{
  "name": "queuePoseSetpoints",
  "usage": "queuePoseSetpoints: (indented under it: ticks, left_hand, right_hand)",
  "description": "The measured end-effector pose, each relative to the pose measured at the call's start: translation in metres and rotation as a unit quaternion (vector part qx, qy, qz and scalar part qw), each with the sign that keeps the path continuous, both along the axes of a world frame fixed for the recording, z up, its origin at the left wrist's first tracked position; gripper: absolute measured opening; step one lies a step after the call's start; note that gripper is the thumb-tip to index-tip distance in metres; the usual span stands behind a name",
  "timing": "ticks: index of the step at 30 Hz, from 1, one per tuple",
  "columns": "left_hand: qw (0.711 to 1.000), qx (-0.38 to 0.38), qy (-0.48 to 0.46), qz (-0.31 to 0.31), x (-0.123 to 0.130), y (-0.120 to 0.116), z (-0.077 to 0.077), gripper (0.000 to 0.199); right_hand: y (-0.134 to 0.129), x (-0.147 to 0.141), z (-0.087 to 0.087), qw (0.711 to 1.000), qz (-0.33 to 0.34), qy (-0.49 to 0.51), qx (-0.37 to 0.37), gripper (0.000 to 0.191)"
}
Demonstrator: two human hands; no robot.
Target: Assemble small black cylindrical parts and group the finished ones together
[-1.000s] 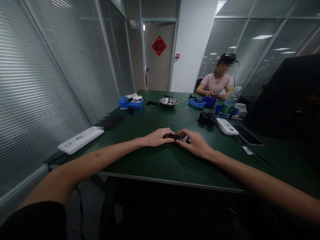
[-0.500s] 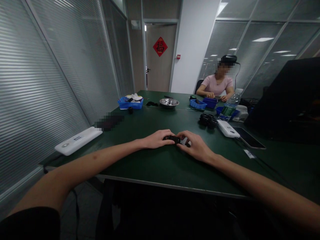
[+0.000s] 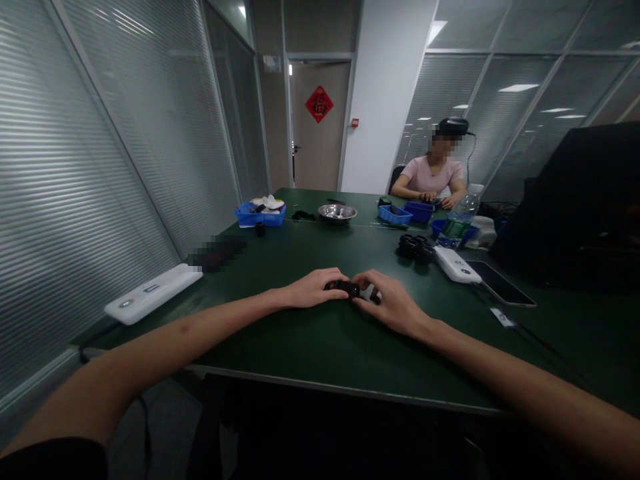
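Green table [image 3: 280,347]: its front edge crosses the lower part of the frame, nearest to us.
Right hand [image 3: 395,303]: just right of the frame's centre, thumb and fingers curved into a ring, their tips seeming to pinch the right end of a dark piece [image 3: 352,291].
Left hand [image 3: 317,290]: just left of centre, pinching the same piece, thumb on the near side and fingers on the far side.
Where the dark piece is: mid-frame, between our two hands, low over the table; whether it touches the top we cannot tell.
Grey part [image 3: 369,293]: visible in the gap inside the right hand's curl; whether it joins the dark piece we cannot tell.
Step in hand: we judge it to be close two-handed work on the dark piece, left steadying, right adjusting.
Next move: to our minds it calls for a firm left grip and small, careful movements of the right fingers.
White power bank [image 3: 150,293]: at the left of the frame.
Black round pieces [image 3: 416,248]: clustered right of centre, beyond our hands.
Metal bowl [image 3: 324,215]: upper middle, small things in it.
Blue basket [image 3: 260,219]: upper left of centre, white things piled inside.
Co-worker [image 3: 433,175]: upper right, seated at the far end.
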State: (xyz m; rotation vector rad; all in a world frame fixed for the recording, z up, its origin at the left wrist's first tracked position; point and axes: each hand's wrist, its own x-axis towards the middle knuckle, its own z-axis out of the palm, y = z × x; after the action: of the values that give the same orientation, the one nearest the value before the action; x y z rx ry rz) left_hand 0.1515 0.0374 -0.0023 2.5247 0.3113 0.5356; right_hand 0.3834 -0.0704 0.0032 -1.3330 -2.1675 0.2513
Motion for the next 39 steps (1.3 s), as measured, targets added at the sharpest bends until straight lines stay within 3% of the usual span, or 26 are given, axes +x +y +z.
queuePoseSetpoints:
  ticks: [7, 14, 21, 28, 34, 39]
  left_hand:
    - [1.000, -0.012, 0.005, 0.002, -0.0001, -0.0018, 0.0015, 0.032]
    - [1.000, -0.012, -0.003, -0.006, -0.0008, -0.0004, 0.0008, 0.032]
    - [1.000, -0.015, -0.001, -0.002, -0.0006, -0.0008, 0.0005, 0.033]
    - [1.000, 0.004, -0.012, -0.006, -0.0003, 0.0005, -0.0010, 0.031]
    - [1.000, -0.009, -0.002, -0.001, -0.0010, 0.0011, -0.0014, 0.034]
    - [1.000, -0.009, -0.007, -0.002, -0.0008, 0.0012, -0.0013, 0.034]
  right_hand:
    - [-0.0029, -0.0015, 0.0039, 0.999, -0.034, -0.012, -0.023, 0.026]
    - [-0.0030, -0.0023, 0.0044, 1.000, 0.000, 0.004, -0.005, 0.029]
    - [-0.0034, -0.0005, 0.0018, 0.998, -0.048, -0.014, -0.036, 0.027]
    - [-0.0028, -0.0047, 0.0027, 1.000, -0.021, -0.001, -0.020, 0.027]
    - [-0.0037, -0.0056, 0.0022, 0.997, -0.066, -0.024, -0.030, 0.029]
    - [-0.0037, -0.0075, 0.0015, 0.999, -0.043, -0.014, -0.019, 0.024]
